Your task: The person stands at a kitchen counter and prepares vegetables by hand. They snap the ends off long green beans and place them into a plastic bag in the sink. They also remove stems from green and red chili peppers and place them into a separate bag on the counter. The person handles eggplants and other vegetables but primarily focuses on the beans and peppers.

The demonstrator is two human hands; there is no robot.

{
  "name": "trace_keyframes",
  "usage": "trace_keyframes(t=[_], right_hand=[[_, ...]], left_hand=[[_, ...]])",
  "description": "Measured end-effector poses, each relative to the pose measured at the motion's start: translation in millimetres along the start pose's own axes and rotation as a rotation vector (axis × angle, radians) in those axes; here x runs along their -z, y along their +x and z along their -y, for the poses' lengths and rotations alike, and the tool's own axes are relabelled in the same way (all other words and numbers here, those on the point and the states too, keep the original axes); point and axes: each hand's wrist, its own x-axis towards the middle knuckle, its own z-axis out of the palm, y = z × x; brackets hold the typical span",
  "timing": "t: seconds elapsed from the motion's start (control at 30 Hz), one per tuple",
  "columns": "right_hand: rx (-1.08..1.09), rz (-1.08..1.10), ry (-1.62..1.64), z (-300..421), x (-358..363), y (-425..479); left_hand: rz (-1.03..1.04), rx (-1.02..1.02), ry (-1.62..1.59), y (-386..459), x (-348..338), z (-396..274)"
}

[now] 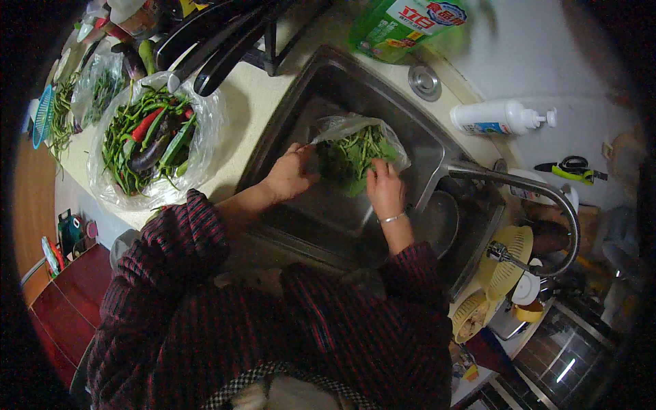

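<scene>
Over the steel sink basin (pixel 302 205) a clear plastic bag (pixel 397 136) lies with its mouth towards me. Leafy green vegetables with thin stems (pixel 361 151) fill it and spill out at the front. My left hand (pixel 293 173) grips the bag's left edge, fingers curled; its fingertips are partly in shadow. At the right side of the bag's mouth, my right hand (pixel 387 187) has its fingers pinched on the leafy greens. A bracelet circles that wrist.
On the left counter sits a plastic bag of peppers and eggplant (pixel 151 141). A black rack (pixel 271 46) stands behind it. The faucet (pixel 556 192) arches over the right basin, beside yellow colanders (pixel 507 261). A green detergent pouch (pixel 392 33) and white pump bottle (pixel 489 118) line the back.
</scene>
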Motion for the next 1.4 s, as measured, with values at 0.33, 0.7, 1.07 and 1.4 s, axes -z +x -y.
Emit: trace_keyframes(t=[0.33,0.7,1.07,1.4], right_hand=[[0.124,0.579,0.165,-29,-16,-45],[0.225,0.566,0.153,-33,-40,-50],[0.216,0.933,-0.356,-113,-126,-103],[0.123,0.682,0.02,-142,-195,-136]], left_hand=[[-0.053,-0.007,-0.246,-42,14,-40],[0.353,-0.058,-0.286,-164,114,-49],[0.13,0.104,-0.271,-228,117,-51],[0.112,0.031,-0.241,-208,91,-46]])
